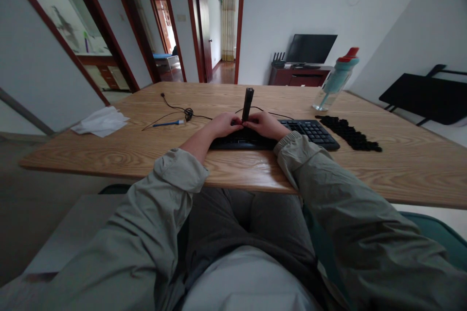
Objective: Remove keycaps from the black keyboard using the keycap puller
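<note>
A black keyboard [316,131] lies along the near side of the wooden table, its middle hidden under my hands. Over it, a narrow black bar-shaped piece [248,103] stands upright; its exact kind is unclear. My left hand [225,125] is closed, fingertips pinched at the foot of this piece from the left. From the other side, my right hand [265,125] pinches the same spot, with thumb and fingers pressed together. The fingertips of both hands nearly meet there. Right of the keyboard lies a patch of small black pieces [348,132] that look like keycaps.
A thin black cable [188,113] with a bundled loop runs left of the keyboard, beside a slim blue brush-like tool [170,123]. Crumpled white tissue [101,121] lies at the left edge. A clear bottle with a red lid [333,82] stands at the back right.
</note>
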Motion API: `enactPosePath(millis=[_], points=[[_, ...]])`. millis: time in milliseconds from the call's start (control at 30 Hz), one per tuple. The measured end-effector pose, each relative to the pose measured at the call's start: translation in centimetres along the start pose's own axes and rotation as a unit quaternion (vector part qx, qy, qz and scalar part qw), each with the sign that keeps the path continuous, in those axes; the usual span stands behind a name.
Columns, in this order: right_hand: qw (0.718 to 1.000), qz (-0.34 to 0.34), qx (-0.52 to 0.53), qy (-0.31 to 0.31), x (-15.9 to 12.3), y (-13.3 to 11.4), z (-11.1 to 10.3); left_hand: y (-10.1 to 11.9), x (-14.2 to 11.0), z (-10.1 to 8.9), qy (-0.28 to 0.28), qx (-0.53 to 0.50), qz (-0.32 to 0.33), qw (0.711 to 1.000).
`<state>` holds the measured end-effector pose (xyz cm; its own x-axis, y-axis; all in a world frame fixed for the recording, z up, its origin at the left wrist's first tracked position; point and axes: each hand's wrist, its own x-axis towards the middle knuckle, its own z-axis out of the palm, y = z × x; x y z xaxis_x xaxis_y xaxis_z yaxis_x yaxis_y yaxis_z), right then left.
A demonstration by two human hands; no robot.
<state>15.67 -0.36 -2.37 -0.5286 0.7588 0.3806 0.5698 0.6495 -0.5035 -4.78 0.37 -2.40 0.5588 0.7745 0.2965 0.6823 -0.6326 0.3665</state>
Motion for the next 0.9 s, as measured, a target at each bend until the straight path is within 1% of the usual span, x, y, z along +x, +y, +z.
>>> enactPosePath(millis=[133,267,300,367,433,467,500,567,667,800,900], points=[[0.999,0.000,0.049,-0.007,-0.2,-0.2,0.0,0.0,0.0,0.0,-0.005,0.000,0.002,1.000],[0.991,0.019,0.131,-0.012,-0.5,-0.9,-0.5,0.0,0.0,0.0,-0.007,-0.004,0.009,1.000],[0.987,0.028,0.156,0.003,-0.5,-1.1,-0.6,0.0,0.0,0.0,-0.006,-0.005,0.009,1.000],[0.971,0.053,0.226,0.063,-0.1,-1.5,-0.5,0.0,0.0,0.0,-0.004,-0.005,0.007,1.000],[0.937,0.079,0.313,0.132,0.6,-1.9,0.1,0.0,0.0,0.0,-0.003,-0.002,0.004,1.000],[0.919,0.091,0.351,0.156,1.0,-2.1,0.7,-0.1,0.0,0.0,-0.002,0.001,0.007,1.000],[0.903,0.105,0.380,0.171,1.4,-2.4,1.3,-0.1,0.0,0.0,0.000,0.003,0.013,1.000],[0.881,0.128,0.413,0.194,2.2,-3.0,2.7,-0.4,0.1,0.2,0.008,0.003,0.033,0.999],[0.861,0.156,0.424,0.233,3.3,-3.9,4.3,-0.9,0.3,0.4,0.020,0.000,0.058,0.998],[0.841,0.202,0.398,0.307,4.4,-4.5,5.4,-1.2,0.4,0.6,0.024,-0.002,0.062,0.998],[0.842,0.205,0.374,0.330,4.8,-4.3,5.9,-1.3,0.3,0.5,0.016,-0.015,0.047,0.999]])
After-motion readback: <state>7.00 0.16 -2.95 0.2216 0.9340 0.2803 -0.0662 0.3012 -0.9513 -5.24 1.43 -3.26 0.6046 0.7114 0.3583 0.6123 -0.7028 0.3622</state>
